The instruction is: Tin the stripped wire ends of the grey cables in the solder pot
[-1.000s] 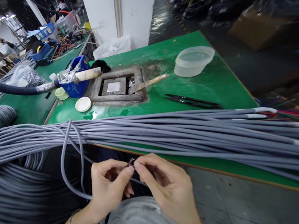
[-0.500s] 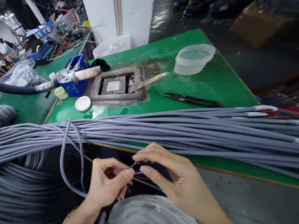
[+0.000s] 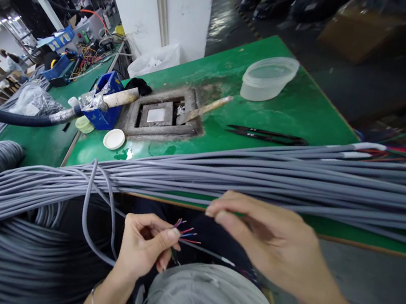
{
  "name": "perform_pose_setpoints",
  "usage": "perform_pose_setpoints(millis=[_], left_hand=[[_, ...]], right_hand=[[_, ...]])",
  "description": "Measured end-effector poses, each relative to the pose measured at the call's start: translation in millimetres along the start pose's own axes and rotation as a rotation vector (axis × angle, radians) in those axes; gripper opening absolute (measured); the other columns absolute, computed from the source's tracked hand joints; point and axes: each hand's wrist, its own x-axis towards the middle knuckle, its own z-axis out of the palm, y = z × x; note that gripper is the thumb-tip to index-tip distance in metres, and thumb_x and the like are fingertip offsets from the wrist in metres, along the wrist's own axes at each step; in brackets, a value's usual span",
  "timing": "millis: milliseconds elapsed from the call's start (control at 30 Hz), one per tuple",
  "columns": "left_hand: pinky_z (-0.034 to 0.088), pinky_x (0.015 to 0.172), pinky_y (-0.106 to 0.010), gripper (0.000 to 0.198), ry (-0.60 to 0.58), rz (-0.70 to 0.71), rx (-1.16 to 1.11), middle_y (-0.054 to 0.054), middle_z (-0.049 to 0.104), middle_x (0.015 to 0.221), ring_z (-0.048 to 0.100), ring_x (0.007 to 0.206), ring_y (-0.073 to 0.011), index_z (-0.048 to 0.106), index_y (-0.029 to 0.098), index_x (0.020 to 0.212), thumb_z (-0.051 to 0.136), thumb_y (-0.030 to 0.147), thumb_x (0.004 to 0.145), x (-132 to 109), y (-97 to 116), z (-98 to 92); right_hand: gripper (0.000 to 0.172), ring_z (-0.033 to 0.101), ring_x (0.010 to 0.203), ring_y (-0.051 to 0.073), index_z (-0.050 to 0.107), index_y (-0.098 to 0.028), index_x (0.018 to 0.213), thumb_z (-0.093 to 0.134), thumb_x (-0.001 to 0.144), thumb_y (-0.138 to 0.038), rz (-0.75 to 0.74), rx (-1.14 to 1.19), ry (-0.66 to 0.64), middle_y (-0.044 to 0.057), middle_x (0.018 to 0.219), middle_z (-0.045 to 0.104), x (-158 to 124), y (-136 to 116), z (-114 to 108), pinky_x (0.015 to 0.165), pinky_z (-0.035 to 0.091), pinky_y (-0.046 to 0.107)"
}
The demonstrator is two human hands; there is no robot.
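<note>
Between the thumb and fingers of my left hand [image 3: 150, 245] are several thin coloured wires [image 3: 186, 235], red, blue and purple. They fan out to the right and their tips look bare. My right hand [image 3: 262, 236] is up and to the right, apart from the wires. Its thumb and index finger are drawn together in a pinch, and whatever may be between them is too small to make out. Just beyond both hands a thick bundle of grey cables [image 3: 185, 173] runs across the edge of the green table [image 3: 204, 144]. One grey cable loop [image 3: 86, 211] hangs beside my left hand.
On the table are a solder pot [image 3: 157, 115] in a sooty frame, a scraper [image 3: 207, 110], black snips [image 3: 266, 134], an oval plastic tub [image 3: 268, 80] and a white lid [image 3: 114, 139]. A hose [image 3: 15, 116] ends near a blue bin [image 3: 106, 111]. Coiled cable [image 3: 14, 261] fills the lower left.
My right hand has let go of the wires and moved right and slightly up. My left hand stays in place, and the wire ends now show fanned out.
</note>
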Motion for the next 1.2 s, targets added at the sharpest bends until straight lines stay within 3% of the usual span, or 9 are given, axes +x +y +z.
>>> perform_pose_setpoints(millis=[133, 333, 533, 633, 900, 1067, 1200], left_hand=[[0.029, 0.023, -0.012, 0.040, 0.021, -0.026, 0.030, -0.002, 0.056, 0.040, 0.042, 0.025, -0.0054, 0.065, 0.009, 0.058, 0.080, 0.046, 0.064, 1, 2, 3.5], [0.040, 0.029, -0.014, 0.044, 0.027, -0.125, 0.061, -0.001, 0.055, 0.037, 0.048, 0.028, -0.0078, 0.066, 0.009, 0.061, 0.083, 0.049, 0.055, 2, 7, 7.3], [0.050, 0.037, -0.017, 0.037, 0.097, -0.035, 0.163, -0.006, 0.064, 0.049, 0.060, 0.039, -0.0126, 0.072, 0.009, 0.065, 0.080, 0.045, 0.063, -3, 4, 10.5], [0.049, 0.037, -0.017, 0.033, 0.110, 0.014, 0.199, -0.007, 0.067, 0.056, 0.060, 0.040, -0.0126, 0.073, 0.010, 0.065, 0.080, 0.042, 0.063, -3, 2, 11.1], [0.032, 0.029, -0.015, 0.036, 0.176, 0.067, 0.179, 0.000, 0.053, 0.037, 0.041, 0.028, -0.0056, 0.070, 0.010, 0.063, 0.076, 0.046, 0.067, 2, -5, 7.0], [0.028, 0.031, -0.015, 0.031, 0.215, 0.138, 0.201, 0.000, 0.054, 0.041, 0.038, 0.030, -0.0038, 0.069, 0.011, 0.060, 0.078, 0.039, 0.066, 1, -6, 7.8], [0.027, 0.032, -0.015, 0.028, 0.269, 0.183, 0.204, 0.000, 0.055, 0.043, 0.036, 0.032, -0.0028, 0.069, 0.012, 0.058, 0.078, 0.037, 0.065, -1, -5, 8.6]], right_hand=[[0.022, 0.064, 0.054, 0.013, 0.071, -0.020, 0.085, 0.070, 0.082, -0.042, 0.182, 0.117, -0.091, 0.001, 0.068, 0.070, -12, -2, 15, 0.052, 0.052, 0.019], [0.017, 0.055, 0.041, 0.008, 0.072, -0.018, 0.073, 0.062, 0.087, -0.022, 0.160, 0.135, -0.041, -0.003, 0.050, 0.061, -15, -3, 24, 0.041, 0.042, 0.014], [0.021, 0.054, 0.040, 0.010, 0.072, -0.018, 0.072, 0.062, 0.087, -0.029, 0.211, 0.094, -0.034, -0.001, 0.051, 0.062, -14, -2, 22, 0.039, 0.041, 0.017], [0.022, 0.054, 0.040, 0.010, 0.071, -0.018, 0.070, 0.062, 0.086, -0.031, 0.254, 0.082, -0.023, 0.000, 0.054, 0.063, -14, -2, 24, 0.038, 0.041, 0.018], [0.019, 0.058, 0.045, 0.011, 0.068, -0.019, 0.071, 0.067, 0.082, -0.034, 0.378, 0.281, 0.045, 0.000, 0.056, 0.064, -17, -4, 33, 0.043, 0.047, 0.016], [0.020, 0.057, 0.044, 0.010, 0.066, -0.020, 0.072, 0.062, 0.087, -0.032, 0.298, 0.169, 0.053, -0.002, 0.055, 0.062, -20, -4, 36, 0.045, 0.047, 0.018], [0.019, 0.056, 0.044, 0.010, 0.064, -0.021, 0.074, 0.061, 0.089, -0.032, 0.293, 0.084, 0.275, -0.002, 0.054, 0.060, -19, -1, 34, 0.046, 0.047, 0.019]])
